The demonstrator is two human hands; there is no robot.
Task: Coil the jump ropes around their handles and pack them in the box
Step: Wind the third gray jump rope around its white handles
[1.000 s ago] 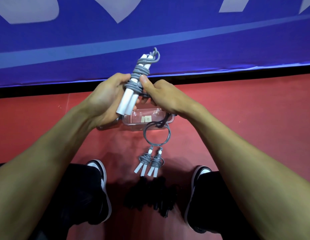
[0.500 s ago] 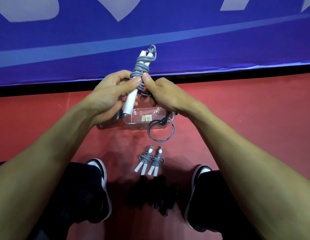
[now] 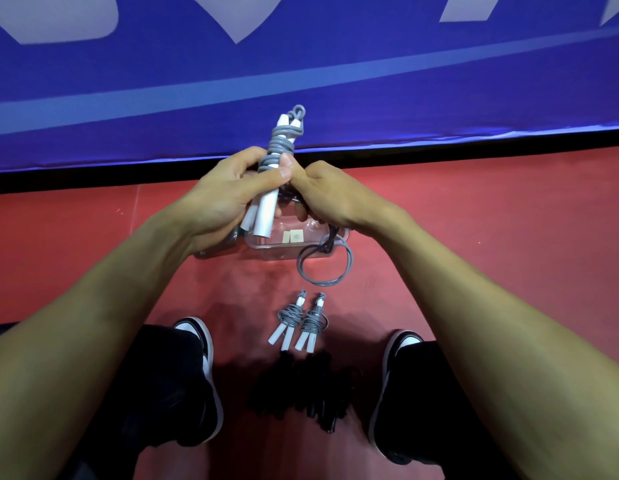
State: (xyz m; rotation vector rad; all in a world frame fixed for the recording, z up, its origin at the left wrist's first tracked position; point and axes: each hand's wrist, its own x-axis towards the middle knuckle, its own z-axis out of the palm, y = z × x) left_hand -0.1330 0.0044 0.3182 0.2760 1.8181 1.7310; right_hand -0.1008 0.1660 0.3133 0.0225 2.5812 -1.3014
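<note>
Both hands meet above a red floor (image 3: pixel 491 237), working one jump rope (image 3: pixel 279 150) held upright between them. The left hand (image 3: pixel 225 199) has its fingers (image 3: pixel 245 159) curled round the pair of white handles (image 3: pixel 264 213), thumb pressed across the front just under the grey coils, so the handles' lower ends stick out below the palm. The right hand (image 3: pixel 330 195) is closed on the grey cord right beside the left thumb, pinching it against the bundle; a loose loop of cord (image 3: pixel 325 265) hangs from under that hand and lies on the floor, partly over the corner of a clear plastic box (image 3: pixel 283 242). The box sits on the floor directly beneath the hands, its right end touched by the loop, and what it holds cannot be made out. The cord is wound several turns round the upper half of the handles, with a small loop poking out at the top. Nearer the person, two finished ropes (image 3: pixel 299 322) lie side by side on the floor, each with grey cord wrapped about white handles. Just below them lies a dark heap of black ropes (image 3: pixel 301 389), too shadowed to count. A black and white shoe (image 3: pixel 200 344) rests on each side of the heap. Behind the hands a blue banner (image 3: pixel 405 98) runs across the back.
</note>
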